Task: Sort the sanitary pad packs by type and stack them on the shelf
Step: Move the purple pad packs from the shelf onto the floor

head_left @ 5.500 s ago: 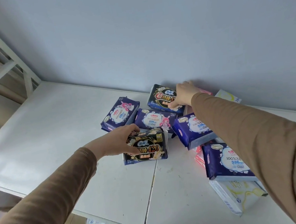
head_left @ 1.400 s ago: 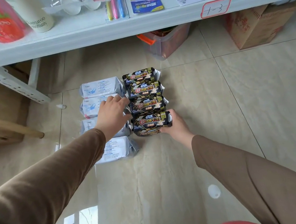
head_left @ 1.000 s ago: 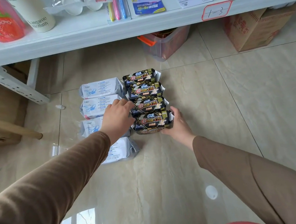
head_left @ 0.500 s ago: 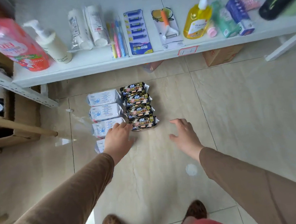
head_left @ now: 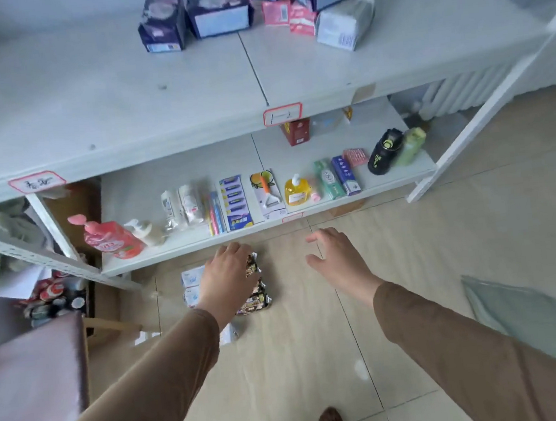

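Down on the floor (head_left: pixel 411 247), black packs (head_left: pixel 256 293) lie in a row beside white packs (head_left: pixel 192 284). Both hands hang above with loose, spread fingers, holding nothing: left hand (head_left: pixel 226 277) over the rows, right hand (head_left: pixel 338 262) apart. Purple packs (head_left: pixel 218 17) sit on the top shelf (head_left: pixel 87 103).

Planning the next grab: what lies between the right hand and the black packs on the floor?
Head view: only bare floor tile separates the right hand from the black packs.
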The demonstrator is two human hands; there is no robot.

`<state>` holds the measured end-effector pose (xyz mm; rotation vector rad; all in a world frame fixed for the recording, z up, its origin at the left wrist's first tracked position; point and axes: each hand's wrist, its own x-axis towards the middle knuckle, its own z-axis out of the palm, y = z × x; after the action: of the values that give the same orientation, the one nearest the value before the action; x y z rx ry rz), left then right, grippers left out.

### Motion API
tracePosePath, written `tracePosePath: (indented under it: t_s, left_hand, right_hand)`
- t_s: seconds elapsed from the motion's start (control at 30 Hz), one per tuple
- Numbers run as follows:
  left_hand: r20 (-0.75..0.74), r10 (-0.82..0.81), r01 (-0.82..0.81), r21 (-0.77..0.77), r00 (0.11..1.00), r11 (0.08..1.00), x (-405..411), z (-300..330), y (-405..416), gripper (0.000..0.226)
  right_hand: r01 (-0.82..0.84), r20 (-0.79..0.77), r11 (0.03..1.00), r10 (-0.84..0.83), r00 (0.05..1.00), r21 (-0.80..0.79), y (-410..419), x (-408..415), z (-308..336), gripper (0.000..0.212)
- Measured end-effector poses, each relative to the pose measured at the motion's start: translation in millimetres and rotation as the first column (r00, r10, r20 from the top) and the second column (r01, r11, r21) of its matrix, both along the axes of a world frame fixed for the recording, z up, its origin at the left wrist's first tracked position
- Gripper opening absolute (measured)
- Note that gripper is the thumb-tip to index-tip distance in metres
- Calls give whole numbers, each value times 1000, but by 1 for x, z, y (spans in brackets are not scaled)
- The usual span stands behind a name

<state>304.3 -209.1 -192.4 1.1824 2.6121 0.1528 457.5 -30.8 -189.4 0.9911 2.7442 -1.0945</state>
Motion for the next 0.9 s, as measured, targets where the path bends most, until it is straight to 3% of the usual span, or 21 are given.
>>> tracePosePath:
  t_s: [0.3,0.53,0.6,0.9]
  left_hand:
    - [-86,19,-1,206,996,978,-44,107,97,49]
    - [-72,28,-6,284,997,959,-102,136,151,48]
    - [-71,23,-1,286,997,958,-150,151,205,47]
    - [-37,59,-41,366,998,930,-226,186,289,48]
  right_hand:
    - [-50,-130,987,71,989,156,101,-55,114,34]
    - [-62,-162,981,93,982,185,151,-109,145,34]
    - [-36,-162,980,69,984,195,205,-152,162,34]
    - [61,-289,967,14,957,247,323,-217,210,37]
